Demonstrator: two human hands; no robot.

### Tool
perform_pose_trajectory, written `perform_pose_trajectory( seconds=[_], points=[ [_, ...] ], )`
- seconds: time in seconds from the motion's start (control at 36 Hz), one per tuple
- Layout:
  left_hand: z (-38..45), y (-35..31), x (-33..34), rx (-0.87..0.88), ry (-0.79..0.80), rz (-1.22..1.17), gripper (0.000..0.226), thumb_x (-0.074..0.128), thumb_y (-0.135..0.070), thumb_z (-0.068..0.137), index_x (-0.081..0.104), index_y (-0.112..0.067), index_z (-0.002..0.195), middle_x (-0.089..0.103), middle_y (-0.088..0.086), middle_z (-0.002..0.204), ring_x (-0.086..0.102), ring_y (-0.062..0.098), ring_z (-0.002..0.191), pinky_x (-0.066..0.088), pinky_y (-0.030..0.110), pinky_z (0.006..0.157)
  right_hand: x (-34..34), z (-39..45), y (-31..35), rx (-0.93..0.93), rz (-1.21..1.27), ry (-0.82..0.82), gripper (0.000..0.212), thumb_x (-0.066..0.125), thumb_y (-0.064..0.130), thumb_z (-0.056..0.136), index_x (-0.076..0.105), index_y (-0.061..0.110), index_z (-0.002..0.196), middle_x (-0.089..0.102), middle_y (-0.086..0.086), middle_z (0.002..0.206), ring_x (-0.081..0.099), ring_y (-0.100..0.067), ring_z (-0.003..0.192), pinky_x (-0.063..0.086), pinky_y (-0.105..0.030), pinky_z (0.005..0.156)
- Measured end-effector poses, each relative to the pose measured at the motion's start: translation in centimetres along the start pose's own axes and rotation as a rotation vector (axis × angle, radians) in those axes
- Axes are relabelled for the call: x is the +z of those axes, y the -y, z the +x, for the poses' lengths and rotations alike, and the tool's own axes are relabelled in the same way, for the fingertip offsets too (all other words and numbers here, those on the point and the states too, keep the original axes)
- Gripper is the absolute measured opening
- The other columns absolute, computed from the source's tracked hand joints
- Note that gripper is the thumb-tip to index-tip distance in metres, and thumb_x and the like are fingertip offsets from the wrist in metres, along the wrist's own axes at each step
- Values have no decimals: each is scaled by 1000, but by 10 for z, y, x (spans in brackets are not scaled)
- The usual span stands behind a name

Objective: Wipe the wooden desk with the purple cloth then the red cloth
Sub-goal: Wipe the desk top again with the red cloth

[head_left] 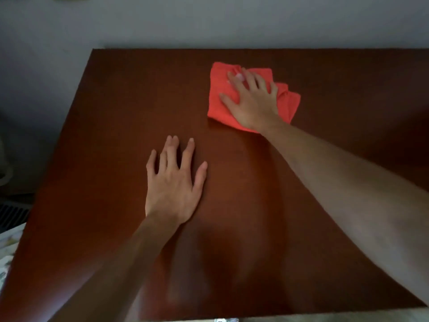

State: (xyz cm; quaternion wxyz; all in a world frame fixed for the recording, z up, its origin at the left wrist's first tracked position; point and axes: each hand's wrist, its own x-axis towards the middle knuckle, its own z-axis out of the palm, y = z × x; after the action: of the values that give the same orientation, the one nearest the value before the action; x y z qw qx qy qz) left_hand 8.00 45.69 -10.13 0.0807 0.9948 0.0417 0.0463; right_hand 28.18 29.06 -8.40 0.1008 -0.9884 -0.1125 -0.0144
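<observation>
Evidently on the second step, the right hand presses the red cloth flat under spread fingers far across the wooden desk, left hand splayed bare nearer, so next comes another sweeping pass.

I see a dark reddish-brown wooden worktop. A rumpled red cloth lies flat under my right hand; my left hand rests spread on bare wood nearer me.
</observation>
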Motion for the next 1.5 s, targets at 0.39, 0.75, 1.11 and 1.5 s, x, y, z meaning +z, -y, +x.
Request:
perform_pose_trajectory(
  seconds=[0.39, 0.75, 1.11, 1.5],
  points=[
    [0, 1, -3, 15, 44, 30, 61, 24, -52, 102, 29, -23, 156, 27, 15, 161, 17, 23, 154, 19, 47, 123, 1, 109, -17, -63, -17, 3, 70, 33, 70, 100, 23, 38, 162, 19, 2, 170, 17, -22, 156, 7, -58, 124],
    [3, -5, -8, -13, -25, -63, 58, 24, -51, 101, 39, -24, 149, 35, 15, 155, 26, 28, 149, 17, 45, 123, -13, -106, -55, -145, 9, 21, 83, 16, 79, 89, 24, 39, 161, 19, 4, 171, 13, -20, 158, 6, -58, 125],
    [-29, -108, -10, -7, -187, -92, 33, 46, -23, 100, 60, -15, 128, 58, 10, 121, 56, 31, 110, 42, 46, 93, -36, -349, -113, -209, -13, 37, 71, 29, 73, 99, 23, 40, 162, 11, 9, 173, 8, -13, 159, 14, -58, 125],
    [-5, -133, 26, 118, -82, -182, 50, 28, -32, 102, 44, -16, 147, 41, 10, 153, 31, 25, 147, 22, 43, 122, -35, -183, -143, -41, -31, -9, 79, 14, 75, 89, 26, 42, 160, 25, 3, 169, 19, -19, 156, 14, -53, 123]
  ],
)
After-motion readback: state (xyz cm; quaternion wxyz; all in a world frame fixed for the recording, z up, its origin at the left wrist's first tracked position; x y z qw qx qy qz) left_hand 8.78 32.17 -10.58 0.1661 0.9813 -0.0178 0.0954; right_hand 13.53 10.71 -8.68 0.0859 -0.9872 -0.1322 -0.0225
